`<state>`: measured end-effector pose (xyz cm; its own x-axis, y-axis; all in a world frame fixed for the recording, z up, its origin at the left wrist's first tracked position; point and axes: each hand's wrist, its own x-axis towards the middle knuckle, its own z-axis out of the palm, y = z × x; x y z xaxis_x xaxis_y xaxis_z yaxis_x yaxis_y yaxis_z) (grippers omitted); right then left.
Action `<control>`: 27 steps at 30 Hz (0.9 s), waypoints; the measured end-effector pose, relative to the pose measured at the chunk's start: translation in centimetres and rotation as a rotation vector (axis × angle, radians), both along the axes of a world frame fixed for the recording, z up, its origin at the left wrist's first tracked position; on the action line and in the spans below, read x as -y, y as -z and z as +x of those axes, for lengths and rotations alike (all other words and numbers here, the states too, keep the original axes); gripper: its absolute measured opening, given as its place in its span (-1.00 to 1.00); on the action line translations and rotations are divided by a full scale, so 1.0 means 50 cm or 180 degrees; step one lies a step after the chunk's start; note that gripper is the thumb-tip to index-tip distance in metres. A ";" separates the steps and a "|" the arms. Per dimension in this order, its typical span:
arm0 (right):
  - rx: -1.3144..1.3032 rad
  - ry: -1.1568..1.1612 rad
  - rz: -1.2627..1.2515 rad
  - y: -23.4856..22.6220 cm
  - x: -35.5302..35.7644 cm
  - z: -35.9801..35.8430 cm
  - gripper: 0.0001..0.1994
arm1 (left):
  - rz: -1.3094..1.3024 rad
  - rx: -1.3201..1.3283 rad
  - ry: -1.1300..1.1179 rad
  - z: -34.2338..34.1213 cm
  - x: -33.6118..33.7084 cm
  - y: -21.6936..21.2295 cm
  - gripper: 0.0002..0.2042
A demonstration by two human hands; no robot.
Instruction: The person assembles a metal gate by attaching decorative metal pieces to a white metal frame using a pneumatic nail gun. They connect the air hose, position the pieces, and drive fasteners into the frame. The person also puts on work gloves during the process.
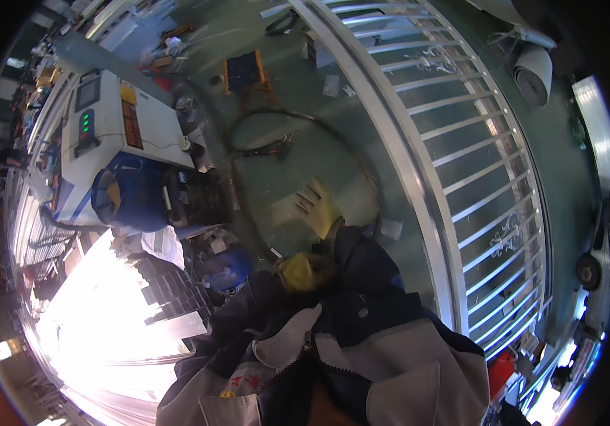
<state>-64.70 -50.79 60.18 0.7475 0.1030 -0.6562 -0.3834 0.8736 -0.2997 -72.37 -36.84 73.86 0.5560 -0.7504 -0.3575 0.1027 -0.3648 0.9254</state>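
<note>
My right hand (317, 207), in a pale yellow work glove, is stretched out over the green floor with its fingers spread and nothing in them. My left hand (303, 272), in a yellow glove too, is curled close beside my right forearm, near the sleeve cuff. Its fingertips are partly hidden, so whether it grips the sleeve or something else does not show. Beyond my right hand, a dark handheld torch (274, 148) lies on the floor, apart from both hands. A thick dark cable (353, 150) loops round it.
A white and blue machine cabinet (152, 117) with a screen and green lights stands left. On the right, a long silver metal railing (418, 167) with many bars extends. An orange-framed stool (243, 73) is ahead. A blue container (227, 270) sits lower left, near bright glare.
</note>
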 end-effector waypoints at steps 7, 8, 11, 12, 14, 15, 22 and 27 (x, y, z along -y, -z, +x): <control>-0.0288 -0.0158 -0.0407 0.031 0.029 0.083 -0.32 | 0.0711 -0.0309 0.0916 0.156 0.018 0.002 -0.69; -0.0057 -0.0093 -0.0614 0.086 0.052 0.072 -0.30 | 0.0715 -0.0338 0.1145 0.169 0.037 0.021 -0.70; -0.0159 0.0012 -0.2070 0.218 0.080 -0.010 -0.24 | 0.0570 -0.0563 0.1720 0.201 0.073 0.060 -0.71; -0.0472 -0.0250 -0.2732 0.165 -0.008 0.055 -0.23 | 0.0802 -0.0620 0.1674 0.228 0.034 0.072 -0.72; -0.1325 -0.0545 -0.3433 0.131 0.033 0.008 -0.23 | 0.0547 -0.0872 0.2182 0.255 0.063 0.085 -0.72; -0.1357 -0.0647 -0.3104 0.132 0.050 -0.010 -0.24 | 0.0540 -0.0941 0.2376 0.271 0.073 0.091 -0.72; -0.1175 -0.0547 -0.3828 0.182 -0.090 -0.241 -0.54 | 0.1385 -0.1773 0.2420 0.359 0.090 0.173 -0.64; -0.1981 0.2105 -0.1770 0.249 -0.291 -0.340 -0.65 | 0.2005 -0.1490 0.1881 0.423 0.101 0.217 -0.63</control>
